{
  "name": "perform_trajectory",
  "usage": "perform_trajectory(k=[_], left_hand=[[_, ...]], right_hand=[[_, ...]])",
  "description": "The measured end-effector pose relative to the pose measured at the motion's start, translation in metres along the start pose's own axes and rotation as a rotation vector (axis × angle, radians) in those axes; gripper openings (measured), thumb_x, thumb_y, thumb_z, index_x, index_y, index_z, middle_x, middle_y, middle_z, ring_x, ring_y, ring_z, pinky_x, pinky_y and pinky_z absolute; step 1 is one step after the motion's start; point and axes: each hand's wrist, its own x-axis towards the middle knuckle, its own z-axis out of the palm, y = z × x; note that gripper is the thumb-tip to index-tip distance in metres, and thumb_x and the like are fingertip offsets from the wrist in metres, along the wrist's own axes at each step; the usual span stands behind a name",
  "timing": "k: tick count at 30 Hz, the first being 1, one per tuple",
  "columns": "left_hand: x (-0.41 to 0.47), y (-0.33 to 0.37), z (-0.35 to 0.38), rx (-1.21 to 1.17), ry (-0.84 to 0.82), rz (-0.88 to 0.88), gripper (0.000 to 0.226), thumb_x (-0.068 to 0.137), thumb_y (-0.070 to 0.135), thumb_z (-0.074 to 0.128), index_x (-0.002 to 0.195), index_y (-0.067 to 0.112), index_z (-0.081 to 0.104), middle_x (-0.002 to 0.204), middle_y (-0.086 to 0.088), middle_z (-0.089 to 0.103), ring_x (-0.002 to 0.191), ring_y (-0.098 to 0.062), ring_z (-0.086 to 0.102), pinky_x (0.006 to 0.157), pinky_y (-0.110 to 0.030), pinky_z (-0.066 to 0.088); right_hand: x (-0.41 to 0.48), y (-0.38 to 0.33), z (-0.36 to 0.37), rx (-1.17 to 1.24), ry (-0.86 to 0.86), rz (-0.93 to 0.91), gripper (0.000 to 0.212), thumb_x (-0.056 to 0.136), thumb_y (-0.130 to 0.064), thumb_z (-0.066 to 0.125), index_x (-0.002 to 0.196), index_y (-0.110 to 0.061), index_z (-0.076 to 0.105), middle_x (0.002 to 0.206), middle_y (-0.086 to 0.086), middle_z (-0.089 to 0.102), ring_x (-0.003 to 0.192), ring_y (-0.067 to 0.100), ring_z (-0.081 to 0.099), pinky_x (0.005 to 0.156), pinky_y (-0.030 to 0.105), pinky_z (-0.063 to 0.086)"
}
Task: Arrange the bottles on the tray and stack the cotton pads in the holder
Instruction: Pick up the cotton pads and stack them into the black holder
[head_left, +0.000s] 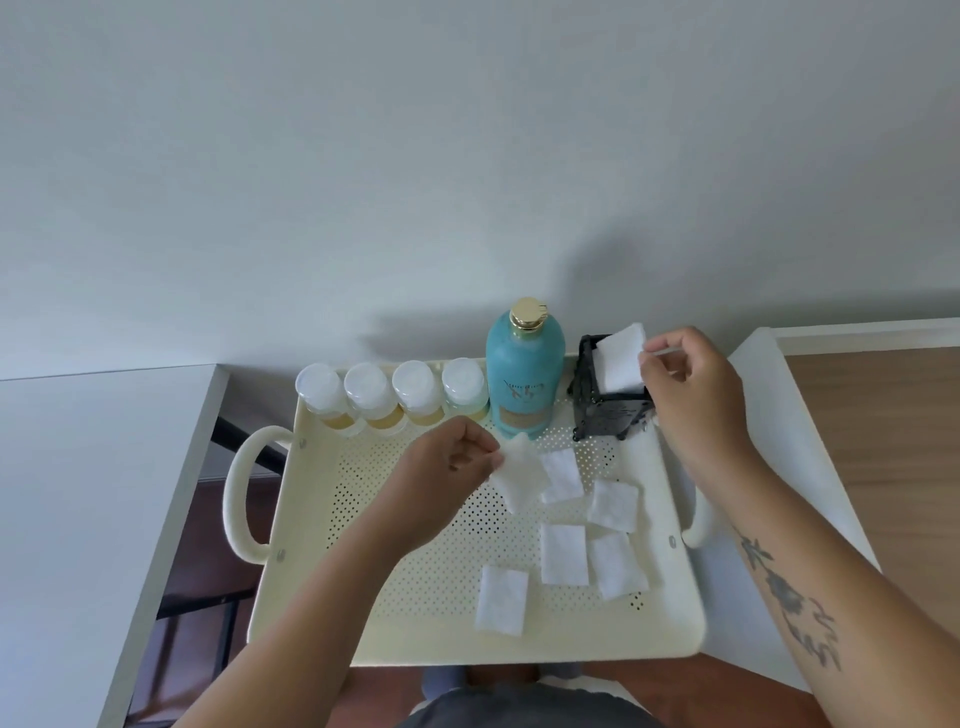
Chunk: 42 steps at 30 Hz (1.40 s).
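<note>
Near edge of tray: the cream perforated tray (311, 597) carries everything; one loose cotton pad (502, 600) lies flat closest to its near edge, right of centre.
Middle of tray: four more loose pads lie flat toward the right edge, two side by side at (563, 554) and (618, 565), two farther back at (614, 505) and (562, 475); some touch or overlap at the corners.
Left hand: the left hand (447, 467) hovers above the tray's centre, thumb and fingertips pinching one pad (519, 478) by its corner; that pad hangs tilted, clear of the tray floor.
Right hand: the right hand (691, 384) is at the far right corner, fingers pinching the edge of a pad (621, 364) that sits tilted in the mouth of the black holder (608, 415), only partly inside.
Far edge of tray: four small clear-capped bottles (395, 395) stand in a row from the far left corner, touching or nearly so; the tall teal bottle (524, 374) with the gold cap stands just right of them, beside the holder.
Step in hand: the bottles look arranged; stacking pads in the holder seems under way, with five pads left on the tray.
Next move: probably easing the right-hand pad level so it drops flat inside, then bringing the left-hand pad across; a skewed pad could jam against the holder's walls.
</note>
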Motion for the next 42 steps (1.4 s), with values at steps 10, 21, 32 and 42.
perform_trajectory(k=[10,21,32,42], left_hand=[[0.01,0.026,0.008,-0.199,0.001,0.029,0.005,0.089,0.028,0.07,0.088,0.032,0.069,0.084,0.004,0.076,0.079,-0.014,0.068,0.079,-0.032,0.057],[0.012,0.037,0.01,-0.289,0.02,0.054,0.005,0.09,0.025,0.069,0.087,0.029,0.071,0.087,0.002,0.076,0.078,-0.009,0.067,0.075,-0.023,0.057],[0.013,0.045,0.012,-0.338,0.013,0.119,0.008,0.086,0.021,0.074,0.089,0.028,0.073,0.086,-0.001,0.075,0.083,-0.014,0.068,0.082,-0.029,0.058],[0.013,0.048,0.016,-0.378,-0.062,0.152,0.014,0.086,0.017,0.074,0.097,0.026,0.071,0.091,0.0,0.076,0.091,-0.014,0.071,0.082,-0.023,0.054]], right_hand=[[0.005,0.004,0.003,-0.467,-0.057,-0.231,0.014,0.091,-0.018,0.062,0.089,-0.011,0.073,0.097,0.007,0.063,0.092,0.035,0.049,0.075,0.041,0.047],[0.001,0.022,-0.006,-0.726,-0.194,-0.535,0.033,0.093,-0.042,0.052,0.096,-0.016,0.073,0.102,-0.005,0.073,0.12,0.038,0.052,0.094,0.047,0.042],[-0.029,0.0,-0.019,-0.108,-0.268,-0.329,0.026,0.09,-0.054,0.056,0.101,-0.033,0.067,0.095,-0.025,0.064,0.1,-0.002,0.054,0.083,0.013,0.038],[-0.053,-0.004,-0.014,0.187,-0.418,-0.078,0.009,0.086,-0.029,0.071,0.088,-0.037,0.068,0.089,-0.023,0.068,0.082,-0.004,0.061,0.067,0.004,0.042]])
